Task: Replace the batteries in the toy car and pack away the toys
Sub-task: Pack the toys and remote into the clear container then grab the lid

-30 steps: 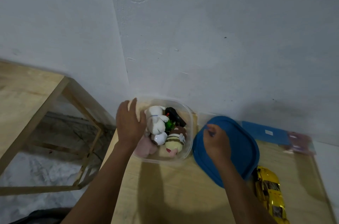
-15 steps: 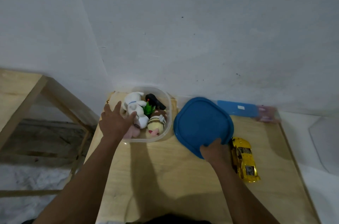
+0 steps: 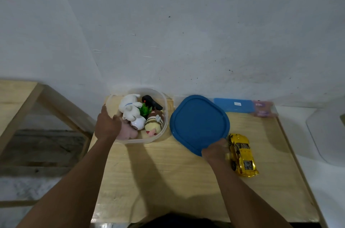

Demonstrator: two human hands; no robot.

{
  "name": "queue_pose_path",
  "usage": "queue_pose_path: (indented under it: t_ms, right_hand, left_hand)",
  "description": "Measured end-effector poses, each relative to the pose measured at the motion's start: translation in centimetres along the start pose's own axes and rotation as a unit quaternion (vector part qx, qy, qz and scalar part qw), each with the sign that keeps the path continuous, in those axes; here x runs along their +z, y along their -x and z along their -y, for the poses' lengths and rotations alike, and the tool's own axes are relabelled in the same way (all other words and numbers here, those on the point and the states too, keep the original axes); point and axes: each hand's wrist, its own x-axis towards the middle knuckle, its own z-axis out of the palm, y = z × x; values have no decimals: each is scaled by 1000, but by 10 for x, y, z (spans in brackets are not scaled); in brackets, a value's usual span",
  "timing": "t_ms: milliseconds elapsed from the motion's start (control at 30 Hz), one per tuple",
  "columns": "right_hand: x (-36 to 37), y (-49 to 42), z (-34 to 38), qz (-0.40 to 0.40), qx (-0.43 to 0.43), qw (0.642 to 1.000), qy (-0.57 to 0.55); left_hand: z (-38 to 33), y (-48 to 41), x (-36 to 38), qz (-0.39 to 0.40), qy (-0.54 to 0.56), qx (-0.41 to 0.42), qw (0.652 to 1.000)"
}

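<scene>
A clear plastic container (image 3: 160, 95) stands at the back left of the wooden table (image 3: 168, 181). Inside lie a white plush dog (image 3: 130, 110), a striped plush (image 3: 153, 125), a pink plush (image 3: 128, 132) and a black and green toy (image 3: 149, 104). My left hand (image 3: 108, 125) grips the container's left rim, fingers inside. A blue lid (image 3: 197, 123) lies flat to the container's right. My right hand (image 3: 216, 150) holds the lid's near edge. The yellow toy car (image 3: 242, 155) sits just right of that hand.
A flat blue case (image 3: 235, 105) and a pink packet (image 3: 263, 109) lie along the wall at the back right. A second wooden table (image 3: 16, 95) stands to the left, across a gap. A clear curved object (image 3: 324, 130) rests on the white surface at right.
My right hand slid from the lid's far part to its near edge by the car. My left hand came down onto the container's left rim. The camera view pulled back.
</scene>
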Motion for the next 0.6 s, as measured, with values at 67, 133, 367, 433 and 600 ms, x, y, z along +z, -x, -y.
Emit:
queue_pose_path:
  t_ms: [67,133,367,433,600]
  right_hand:
    - [2,-3,-3,-21,0,1000,-17]
    - [5,-5,-1,-32,11,998,-46]
    - [11,-13,-1,-7,30,979,-203]
    - [4,-5,4,-50,3,956,-291]
    - [-23,19,26,-157,-67,893,-417]
  left_hand:
    - [0,1,-1,5,-10,7,1000]
    - [0,1,-2,10,-15,9,1000]
    - [2,2,-3,9,-26,19,999]
    - [2,2,-2,4,-22,22,1000]
    - [0,4,-2,-31,24,26,999]
